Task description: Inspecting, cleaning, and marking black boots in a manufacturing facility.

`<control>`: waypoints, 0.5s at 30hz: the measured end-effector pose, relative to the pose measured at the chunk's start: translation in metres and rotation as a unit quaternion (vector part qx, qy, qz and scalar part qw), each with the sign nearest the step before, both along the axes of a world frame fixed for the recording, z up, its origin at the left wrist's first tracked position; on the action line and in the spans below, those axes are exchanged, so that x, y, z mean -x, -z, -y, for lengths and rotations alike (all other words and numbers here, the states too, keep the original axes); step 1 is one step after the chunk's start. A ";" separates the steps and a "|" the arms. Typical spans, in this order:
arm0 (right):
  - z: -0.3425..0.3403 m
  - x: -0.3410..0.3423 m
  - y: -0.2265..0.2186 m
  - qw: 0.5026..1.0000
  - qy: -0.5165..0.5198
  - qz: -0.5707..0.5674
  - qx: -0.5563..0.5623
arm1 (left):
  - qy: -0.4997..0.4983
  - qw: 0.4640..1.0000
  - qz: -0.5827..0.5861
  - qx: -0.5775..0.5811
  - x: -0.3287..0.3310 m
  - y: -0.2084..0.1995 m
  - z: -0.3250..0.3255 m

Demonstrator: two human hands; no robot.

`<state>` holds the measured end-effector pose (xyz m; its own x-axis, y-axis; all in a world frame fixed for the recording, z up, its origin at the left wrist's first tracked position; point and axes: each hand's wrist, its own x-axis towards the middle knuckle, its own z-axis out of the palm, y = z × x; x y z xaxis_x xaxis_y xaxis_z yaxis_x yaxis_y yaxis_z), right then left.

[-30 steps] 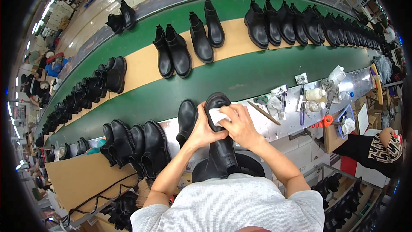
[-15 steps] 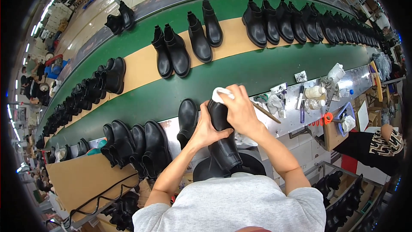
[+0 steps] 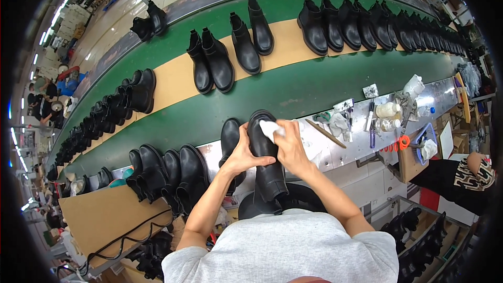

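Left hand (image 3: 242, 156) clamps a black ankle boot (image 3: 261, 144) over the metal bench (image 3: 359, 148) edge, right hand (image 3: 291, 149) pinches white cloth (image 3: 268, 129), green conveyor belt (image 3: 298, 97) spreading beyond.

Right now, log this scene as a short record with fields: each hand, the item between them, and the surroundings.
Left hand grip: around the smooth black ankle boot
Right hand grip: pinching the crumpled white cloth or tissue at the boot's toe end
Boot direction: toe pointing away from the person
Left neighbour: matching black boot
Right side: silver metal bench with translucent bottles
Beyond: long green surface
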<state>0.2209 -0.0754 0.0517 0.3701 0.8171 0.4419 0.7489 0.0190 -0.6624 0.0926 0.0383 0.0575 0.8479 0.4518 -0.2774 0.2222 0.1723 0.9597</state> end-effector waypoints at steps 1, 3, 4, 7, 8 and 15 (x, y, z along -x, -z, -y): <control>0.011 0.008 0.002 0.999 -0.024 -0.021 0.025 | -0.003 0.999 0.004 -0.032 0.005 0.004 -0.003; 0.015 0.011 0.004 0.997 -0.070 -0.004 0.023 | -0.013 1.000 0.013 0.007 0.009 0.006 -0.004; 0.011 0.006 -0.002 0.996 -0.091 0.016 0.017 | -0.010 1.000 0.014 0.015 0.009 0.003 -0.003; -0.019 -0.009 -0.023 0.999 -0.040 0.015 0.002 | 0.001 1.000 0.015 -0.007 0.003 -0.004 0.001; -0.024 -0.013 -0.018 0.998 -0.033 -0.049 0.000 | 0.004 1.000 0.023 0.017 0.005 0.005 0.001; 0.025 0.020 0.036 0.987 -0.022 -0.160 0.022 | -0.055 0.993 0.035 0.096 0.024 0.012 -0.008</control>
<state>0.2012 -0.1001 0.0159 0.4482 0.8516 0.2717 0.5000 0.0131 -0.8659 0.0682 0.0466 0.0459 0.8169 0.4867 -0.3096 0.1260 0.3731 0.9192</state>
